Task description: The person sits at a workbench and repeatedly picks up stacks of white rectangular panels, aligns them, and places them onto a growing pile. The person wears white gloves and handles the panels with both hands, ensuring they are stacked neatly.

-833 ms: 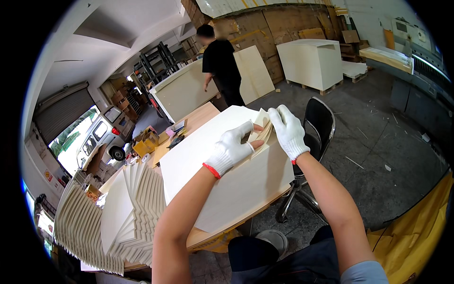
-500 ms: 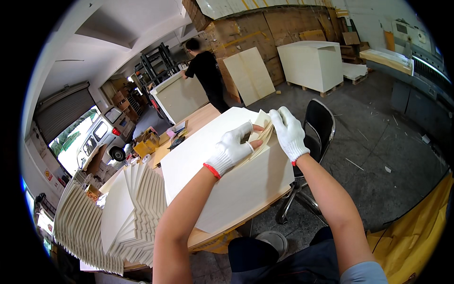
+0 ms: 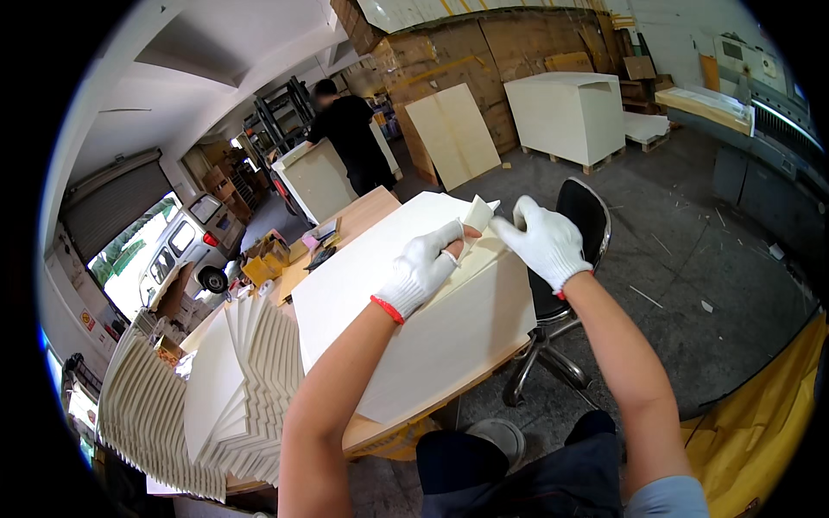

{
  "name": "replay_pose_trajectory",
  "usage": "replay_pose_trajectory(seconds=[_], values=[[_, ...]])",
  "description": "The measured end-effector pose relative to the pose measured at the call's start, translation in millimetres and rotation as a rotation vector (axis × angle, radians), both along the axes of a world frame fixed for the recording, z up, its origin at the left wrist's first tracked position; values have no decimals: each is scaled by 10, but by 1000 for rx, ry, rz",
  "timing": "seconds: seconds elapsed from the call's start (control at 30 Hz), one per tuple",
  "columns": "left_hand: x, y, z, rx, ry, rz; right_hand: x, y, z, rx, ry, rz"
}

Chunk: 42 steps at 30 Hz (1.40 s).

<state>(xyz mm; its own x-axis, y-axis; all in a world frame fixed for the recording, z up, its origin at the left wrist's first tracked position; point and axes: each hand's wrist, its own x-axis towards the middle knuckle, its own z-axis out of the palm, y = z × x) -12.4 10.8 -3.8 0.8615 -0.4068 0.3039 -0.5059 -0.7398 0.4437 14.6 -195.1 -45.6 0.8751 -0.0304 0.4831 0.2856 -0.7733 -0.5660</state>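
A stack of large cream sheets lies on the wooden table before me. My left hand, in a white glove with bare thumb and fingertip, pinches a lifted corner of cream paper sheets at the stack's right side. Just right of that corner is my right hand, also gloved in white, its thumb and fingers apart. One of its fingertips comes close to the sheets; whether it touches them I cannot tell. To the left, bent cream sheets are piled in a fanned, layered heap.
A black chair stands against the table's right side. Beyond the table a person in black bends over a large pale stack. A boxy white stack sits on a pallet behind. Clutter and a cardboard box occupy the table's far left.
My right hand has come away from the sheet edges, moving slightly right and opening. The bunched sheets have flattened, leaving a smaller raised corner at my left hand. The other person has shifted left.
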Motion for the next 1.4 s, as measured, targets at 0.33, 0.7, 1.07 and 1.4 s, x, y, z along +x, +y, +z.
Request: replay_pose_trajectory(seconds=[0.33, 0.7, 1.07, 1.4], values=[[45, -62, -43, -9, 28, 0, 309, -97, -114, 173, -174, 362], [8, -116, -22, -49, 98, 59, 218, 136, -279, 577, -105, 227], [67, -51, -80, -41, -24, -26, 216, 135, -275, 564, -85, 227], [-7, -148, -30, 29, 68, 80, 245, 145, -325, 527, -118, 192]])
